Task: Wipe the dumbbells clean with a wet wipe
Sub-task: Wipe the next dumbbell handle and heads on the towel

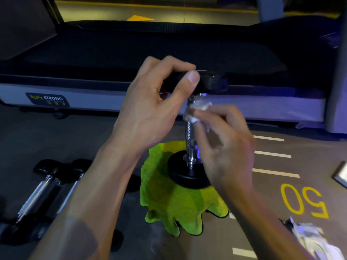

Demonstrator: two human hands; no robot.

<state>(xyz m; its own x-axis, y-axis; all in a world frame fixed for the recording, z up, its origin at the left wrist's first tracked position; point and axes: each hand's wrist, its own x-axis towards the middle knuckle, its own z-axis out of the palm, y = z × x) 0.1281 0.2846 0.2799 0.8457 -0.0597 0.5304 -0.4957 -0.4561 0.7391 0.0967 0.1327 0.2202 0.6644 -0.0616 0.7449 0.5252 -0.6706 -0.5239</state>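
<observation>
Three dumbbells in view, one being wiped

Count:
- 3 dumbbells. One upright dumbbell [190, 132] stands on end, bottom plate sitting on a green cloth [169, 199]. Two spare dumbbells [45, 188] lie side by side on the floor at lower left, chrome handles, black ends.
- 1 wet wipe [195, 111], white, crumpled, pressed against the upper part of the chrome handle.
- 1 green cloth, bunched, edges spread on the floor.
- 1 wipe packet [311, 239] or wad of white material at lower right; blurred, cannot tell which.
- 2 hands, both bare.

Hands:
- left hand [155, 102] grips the top black plate of the upright dumbbell, thumb across its front rim, fingers curled over the top.
- right hand [223, 139] pinches the wet wipe against the handle just under the top plate. Fingers motion-blurred, exact finger layout unclear.
- Hands are close together, one above the other on the same dumbbell, not touching each other.

Surface / room:
- gym floor [112, 139], dark grey, with white dash marks [272, 154] running down the right side.
- treadmill [131, 59] directly behind the dumbbell: black belt deck, pale grey side rail. Lighting is dim with a blue-violet cast on the right.
- Yellow-lit floor with a yellow arrow marking visible beyond the treadmill, top of frame.
- Corner of a flat pale object at the right edge, unidentified.

Writing:
- treadmill label [47, 99] on the rail reads "BODY STRONG"; smaller line below is unreadable.
- Yellow floor number [304, 201] "50" painted at right, seen upside down from here.
</observation>
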